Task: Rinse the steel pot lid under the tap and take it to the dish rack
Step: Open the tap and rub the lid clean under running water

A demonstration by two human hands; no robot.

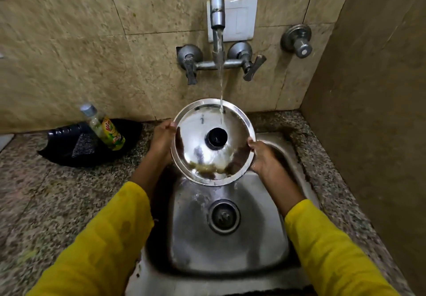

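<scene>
The round steel pot lid [196,148] with a black knob in its middle is held tilted above the steel sink [230,249], knob side facing me. My left hand [162,137] grips its left rim and my right hand [262,156] grips its right rim. Water runs from the wall tap [217,12] and strikes the upper part of the lid, then drips off its lower edge into the basin. No dish rack is in view.
A black tray [64,155] on the granite counter at the left holds a scrub pad [84,144] and a dish-soap bottle [105,127]. Two tap levers [250,68] and a separate valve [298,41] stick out of the tiled wall. A side wall closes the right.
</scene>
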